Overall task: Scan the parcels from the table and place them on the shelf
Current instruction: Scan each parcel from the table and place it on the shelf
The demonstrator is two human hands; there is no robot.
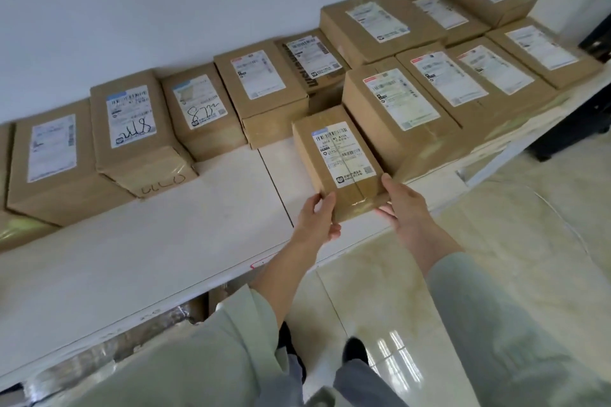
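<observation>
A small brown cardboard parcel [337,162] with a white barcode label lies on the white surface [185,241], just left of a larger parcel [396,116]. My left hand [319,218] grips its near left corner, thumb on top. My right hand [406,208] holds its near right corner, thumb against the side and fingers under the near edge. Several more labelled brown parcels stand in rows along the wall, among them one marked with handwriting [132,129] and another reading 8732 [201,112].
The white wall [165,10] runs close behind the parcels. More wrapped parcels [139,337] show on a lower level beneath the white surface. Glossy tiled floor [496,241] lies to the right, with a dark object [572,122] at the far right.
</observation>
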